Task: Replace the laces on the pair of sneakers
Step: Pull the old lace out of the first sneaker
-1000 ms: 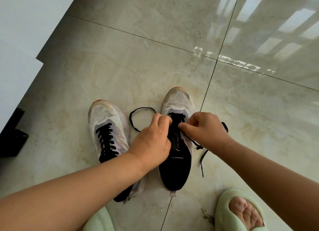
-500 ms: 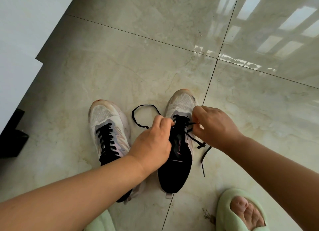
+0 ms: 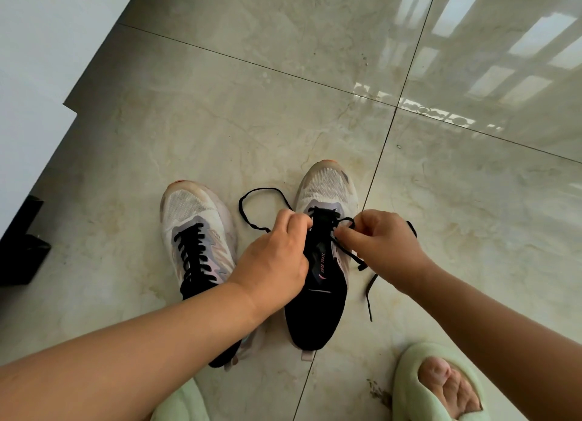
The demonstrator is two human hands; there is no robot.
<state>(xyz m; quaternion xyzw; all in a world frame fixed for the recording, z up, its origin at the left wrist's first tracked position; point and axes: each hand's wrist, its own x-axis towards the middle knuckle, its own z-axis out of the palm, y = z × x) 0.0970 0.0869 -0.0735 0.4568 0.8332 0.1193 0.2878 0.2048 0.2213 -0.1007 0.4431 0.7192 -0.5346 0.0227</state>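
Note:
Two white mesh sneakers stand side by side on the tiled floor, toes pointing away. The left sneaker (image 3: 195, 231) is fully laced in black. The right sneaker (image 3: 324, 263) has a black lace (image 3: 252, 200) threaded only through its lowest eyelets, its black tongue and lining exposed. My left hand (image 3: 277, 260) pinches the lace at the shoe's left eyelet row; a loop of lace curls on the floor beyond it. My right hand (image 3: 381, 247) pinches the other lace end at the right eyelet row, with the loose tail trailing down on the floor.
Glossy beige floor tiles (image 3: 283, 105) spread all around. A white wall (image 3: 37, 58) and a black object (image 3: 19, 247) sit at the left. My feet in pale green slippers (image 3: 437, 386) are at the bottom edge, close behind the shoes.
My right hand drew back from the shoe's middle to its right eyelet side, pulling the lace with it. The left hand kept its pinch, and the floor loop shifted slightly.

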